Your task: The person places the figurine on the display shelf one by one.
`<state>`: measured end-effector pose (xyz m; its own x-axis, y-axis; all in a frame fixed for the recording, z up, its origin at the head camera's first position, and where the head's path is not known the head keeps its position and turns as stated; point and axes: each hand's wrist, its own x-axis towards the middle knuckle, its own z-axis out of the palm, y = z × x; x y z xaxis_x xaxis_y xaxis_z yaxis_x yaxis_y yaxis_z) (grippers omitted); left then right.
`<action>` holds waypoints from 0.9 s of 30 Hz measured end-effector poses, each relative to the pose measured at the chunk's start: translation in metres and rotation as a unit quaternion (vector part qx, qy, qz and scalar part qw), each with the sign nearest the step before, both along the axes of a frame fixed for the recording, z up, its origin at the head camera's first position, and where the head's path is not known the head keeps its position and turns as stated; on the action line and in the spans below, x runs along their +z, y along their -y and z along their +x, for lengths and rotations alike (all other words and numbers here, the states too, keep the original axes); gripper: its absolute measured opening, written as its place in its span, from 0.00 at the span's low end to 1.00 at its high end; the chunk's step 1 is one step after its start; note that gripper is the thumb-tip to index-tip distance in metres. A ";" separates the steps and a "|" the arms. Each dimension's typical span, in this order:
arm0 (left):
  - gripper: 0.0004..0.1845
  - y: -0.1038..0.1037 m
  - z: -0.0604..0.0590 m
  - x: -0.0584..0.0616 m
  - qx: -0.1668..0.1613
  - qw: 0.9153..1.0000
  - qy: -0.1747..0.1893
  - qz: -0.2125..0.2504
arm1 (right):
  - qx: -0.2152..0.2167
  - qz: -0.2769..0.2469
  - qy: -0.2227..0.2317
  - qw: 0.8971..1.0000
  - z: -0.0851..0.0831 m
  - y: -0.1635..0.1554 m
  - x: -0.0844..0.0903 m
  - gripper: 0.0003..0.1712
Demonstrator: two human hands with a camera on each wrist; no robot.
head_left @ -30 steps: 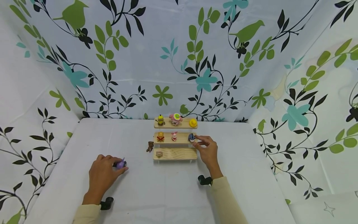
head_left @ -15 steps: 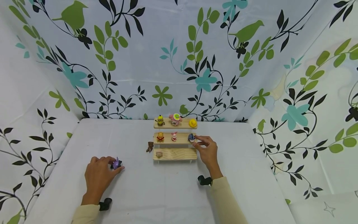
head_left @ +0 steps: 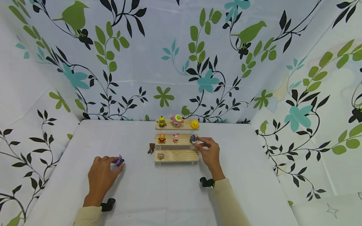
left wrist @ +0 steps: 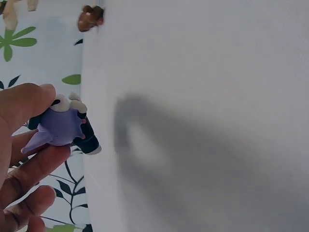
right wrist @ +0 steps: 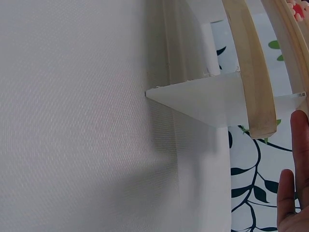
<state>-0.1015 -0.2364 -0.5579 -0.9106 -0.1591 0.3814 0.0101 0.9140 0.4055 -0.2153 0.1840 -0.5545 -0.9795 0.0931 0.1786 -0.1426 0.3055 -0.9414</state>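
My left hand (head_left: 101, 177) pinches a small purple figurine (left wrist: 60, 128) with white and dark parts between thumb and fingers. It is left of the shelf stand and, in the left wrist view, above the white surface with a shadow beyond. At the right end of the middle shelf (head_left: 184, 140), my right hand (head_left: 210, 155) holds a blue donkey figurine (head_left: 193, 139) between thumb and fingertips. That donkey is out of sight in the right wrist view, where only some fingers (right wrist: 300, 159) show beside the shelf. A bear-like yellow figurine (head_left: 161, 138) and a pink one (head_left: 176, 138) share that shelf.
The top shelf (head_left: 186, 127) carries a yellow-green figurine (head_left: 162, 121), a pink one (head_left: 177, 120) and a yellow one (head_left: 194, 124). On the bottom shelf (head_left: 181, 155) sits a small beige figurine (head_left: 160, 155). A brown bear figurine (head_left: 151, 148) stands by the stand's left side.
My left hand has shifted a little left with the purple figurine, then slightly up, and the figurine has turned in its fingers. The right hand stays at the blue donkey.
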 end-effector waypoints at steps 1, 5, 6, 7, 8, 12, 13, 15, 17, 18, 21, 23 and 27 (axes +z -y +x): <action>0.22 -0.001 0.000 0.002 -0.005 1.000 -0.001 0.006 | 0.000 0.000 0.000 1.000 0.000 0.000 0.000 0.22; 0.22 -0.009 -0.004 0.012 -0.022 0.999 0.010 0.029 | -0.002 0.000 0.002 1.000 0.000 0.000 0.000 0.21; 0.21 -0.011 -0.005 0.015 -0.026 0.999 0.013 0.036 | -0.002 0.000 0.002 1.000 0.001 0.000 0.000 0.21; 0.21 -0.014 -0.006 0.017 -0.030 0.999 0.017 0.041 | -0.003 0.000 0.002 1.000 0.000 0.000 0.000 0.21; 0.21 -0.016 -0.007 0.020 -0.035 0.998 0.018 0.046 | -0.005 0.000 0.002 1.000 0.001 0.000 0.000 0.21; 0.21 -0.024 -0.010 0.029 -0.056 0.996 0.019 0.062 | -0.008 0.002 0.004 1.000 0.001 0.000 0.000 0.22; 0.21 -0.026 -0.011 0.030 -0.060 0.996 0.020 0.065 | -0.008 0.003 0.005 1.000 0.001 0.000 0.000 0.22; 0.21 -0.030 -0.012 0.034 -0.070 0.995 0.023 0.070 | -0.008 0.004 0.005 1.000 0.001 0.000 0.000 0.22; 0.21 -0.033 -0.013 0.039 -0.081 0.994 0.026 0.072 | -0.007 0.005 0.004 1.000 0.001 0.000 0.000 0.22; 0.21 -0.035 -0.014 0.041 -0.085 0.993 0.027 0.072 | -0.007 0.004 0.004 1.000 0.001 0.000 0.000 0.22; 0.21 -0.041 -0.017 0.047 -0.099 0.992 0.034 0.071 | -0.005 0.003 0.003 1.000 0.001 0.000 0.001 0.22; 0.21 -0.046 -0.020 0.051 -0.107 0.991 0.038 0.071 | -0.004 0.001 0.002 1.000 0.001 0.000 0.000 0.22; 0.21 -0.057 -0.025 0.059 -0.119 0.990 0.043 0.068 | -0.002 0.001 -0.001 1.000 0.000 0.000 0.000 0.21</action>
